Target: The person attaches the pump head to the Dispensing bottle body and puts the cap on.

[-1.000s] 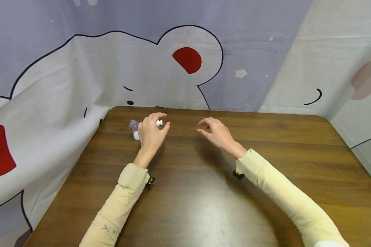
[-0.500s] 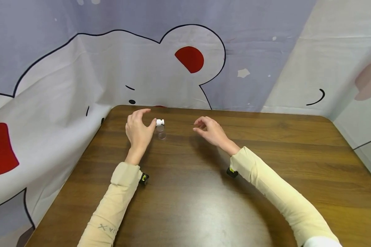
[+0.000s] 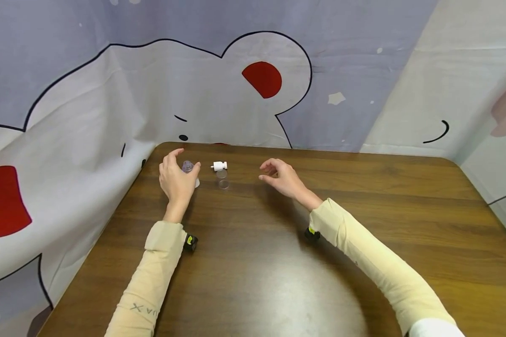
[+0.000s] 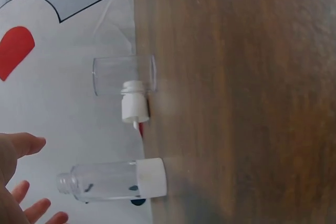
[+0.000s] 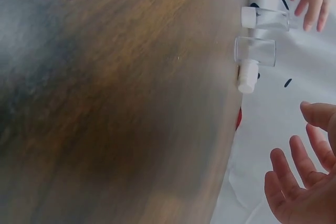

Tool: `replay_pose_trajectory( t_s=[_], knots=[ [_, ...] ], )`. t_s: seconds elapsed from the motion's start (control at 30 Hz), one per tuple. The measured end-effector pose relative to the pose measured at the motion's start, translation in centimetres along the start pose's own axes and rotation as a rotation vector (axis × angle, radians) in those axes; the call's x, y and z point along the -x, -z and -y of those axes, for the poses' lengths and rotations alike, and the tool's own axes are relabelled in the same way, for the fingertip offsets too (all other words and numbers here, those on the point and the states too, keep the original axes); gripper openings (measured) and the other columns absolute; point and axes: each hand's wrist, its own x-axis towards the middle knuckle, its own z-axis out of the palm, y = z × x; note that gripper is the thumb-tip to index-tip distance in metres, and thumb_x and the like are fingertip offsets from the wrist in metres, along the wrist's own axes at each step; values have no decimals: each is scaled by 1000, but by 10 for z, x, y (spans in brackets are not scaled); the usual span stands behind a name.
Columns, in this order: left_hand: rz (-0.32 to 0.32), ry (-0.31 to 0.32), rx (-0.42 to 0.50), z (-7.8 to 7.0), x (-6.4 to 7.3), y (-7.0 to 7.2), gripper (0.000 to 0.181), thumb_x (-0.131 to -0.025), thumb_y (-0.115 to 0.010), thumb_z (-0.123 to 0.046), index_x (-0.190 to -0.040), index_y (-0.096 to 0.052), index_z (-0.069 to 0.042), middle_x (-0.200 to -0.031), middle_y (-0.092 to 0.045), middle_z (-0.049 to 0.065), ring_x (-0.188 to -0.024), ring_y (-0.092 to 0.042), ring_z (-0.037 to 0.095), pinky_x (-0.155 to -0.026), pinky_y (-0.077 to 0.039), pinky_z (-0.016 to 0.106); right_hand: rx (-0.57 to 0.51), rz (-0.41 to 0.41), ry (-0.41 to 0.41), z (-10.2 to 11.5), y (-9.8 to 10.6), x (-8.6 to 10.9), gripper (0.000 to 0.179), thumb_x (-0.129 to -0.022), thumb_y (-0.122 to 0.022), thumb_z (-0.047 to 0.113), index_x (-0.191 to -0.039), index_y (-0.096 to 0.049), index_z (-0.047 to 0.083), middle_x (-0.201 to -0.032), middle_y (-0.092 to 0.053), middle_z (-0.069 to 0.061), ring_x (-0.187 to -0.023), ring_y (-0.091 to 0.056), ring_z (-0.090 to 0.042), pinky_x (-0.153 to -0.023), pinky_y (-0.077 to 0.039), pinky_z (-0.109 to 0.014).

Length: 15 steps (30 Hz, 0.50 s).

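Note:
A clear bottle with a white base (image 4: 113,182) stands upright at the far left of the table. My left hand (image 3: 176,181) hovers beside it, thumb and fingers spread apart, partly covering it in the head view; a gap shows between the fingertips and the bottle in the left wrist view. Right of the bottle, a white pump top with a thin nozzle (image 3: 220,166) lies on its side. A clear open cylinder, like a bottle cover (image 5: 255,51), stands close in front of it. My right hand (image 3: 282,178) is held in the air farther right, fingers loosely bent, holding nothing.
The brown wooden table (image 3: 253,262) has rounded far corners. A printed curtain (image 3: 202,93) hangs right behind its far edge and along the left side. Dark wrist cameras sit under both sleeves.
My left hand has moved left, from over the pump top and clear cylinder to beside the bottle, uncovering them. My right hand has drifted slightly left. The bottle, pump top and cylinder stay put.

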Motion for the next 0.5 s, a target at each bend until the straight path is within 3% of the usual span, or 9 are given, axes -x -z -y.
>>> replay_pose_trajectory(
  t_s=[0.27, 0.5],
  knots=[
    [123, 94, 19, 10, 2, 0, 64, -79, -79, -26, -133, -48, -12, -127, -60, 12, -107, -59, 34, -85, -47, 53, -9, 19, -1, 3, -11, -7, 31, -88, -69, 17, -115, -61, 2, -117, -63, -18, -103, -62, -30, -90, -50, -43],
    [175, 142, 18, 18, 3, 0, 63, -80, -77, -22, -134, -46, -11, -124, -64, 13, -103, -63, 33, -85, -47, 52, -27, 29, 23, 5, -18, -15, 31, -88, -69, 13, -116, -61, 1, -118, -61, -18, -104, -62, -33, -90, -50, -42]
  ],
)
